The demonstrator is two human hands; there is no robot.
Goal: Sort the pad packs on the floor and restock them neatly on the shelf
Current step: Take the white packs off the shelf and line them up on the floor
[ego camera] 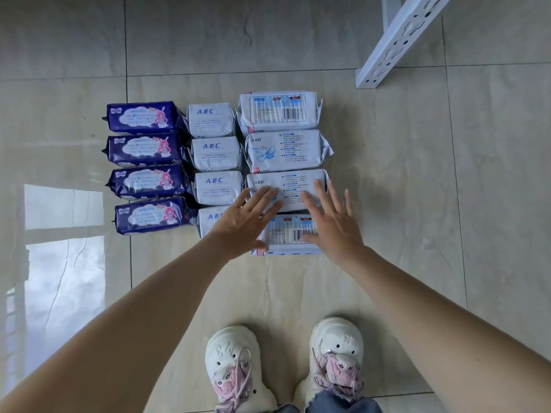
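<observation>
A glossy tiled floor (387,174) carries twelve pad packs sorted in three columns: four purple packs (146,168) on the left, four small white ABC packs (215,153) in the middle, four larger pale-blue packs (283,150) on the right. The left hand (244,219) covers part of the nearest ABC pack's lettering, and both hands hide much of the nearest pale-blue pack (290,234). The right hand (331,222) is spread flat, fingers straight, grasping nothing; so is the left. Whether either palm presses the packs cannot be told. Only a white shelf leg (396,40) shows, cut off at the top. White shoes (283,362) stand below.
</observation>
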